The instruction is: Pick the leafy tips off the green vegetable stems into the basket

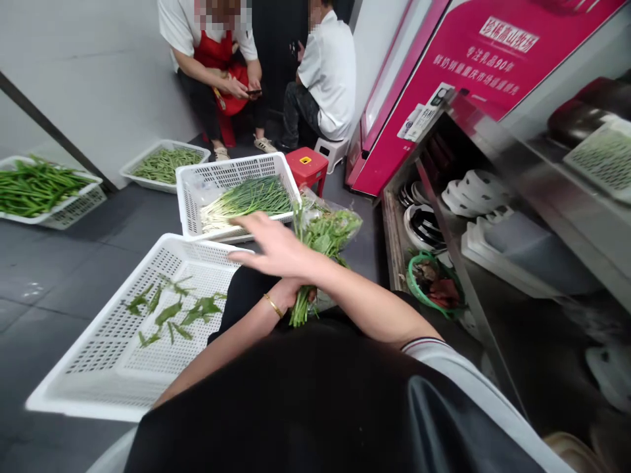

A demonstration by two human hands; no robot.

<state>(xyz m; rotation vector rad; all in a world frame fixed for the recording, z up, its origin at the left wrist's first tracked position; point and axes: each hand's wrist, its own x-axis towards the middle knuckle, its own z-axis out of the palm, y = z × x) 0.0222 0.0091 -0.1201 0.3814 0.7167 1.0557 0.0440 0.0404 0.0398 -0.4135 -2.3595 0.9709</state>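
A bunch of leafy greens (302, 307) stands over my lap, its cut stems low and its leaves up. My left hand (292, 290), with a gold bracelet at the wrist, is closed round the stems; the right forearm partly hides it. Crossing above it, my right hand (276, 248) reaches left with fingers spread and nothing visible in it. Below and left of that hand is a large white basket (93, 341) with several loose leaves (170, 312) on its bottom. More greens lie by a clear plastic bag (352, 226) just beyond the bunch.
Ahead is a white basket (236, 169) of green onions (256, 200). Baskets of long green vegetables (34, 187) and green beans (165, 164) stand left. A red stool (306, 167) and two seated people (211, 66) are beyond. A metal shelf (473, 289) with dishes runs along the right.
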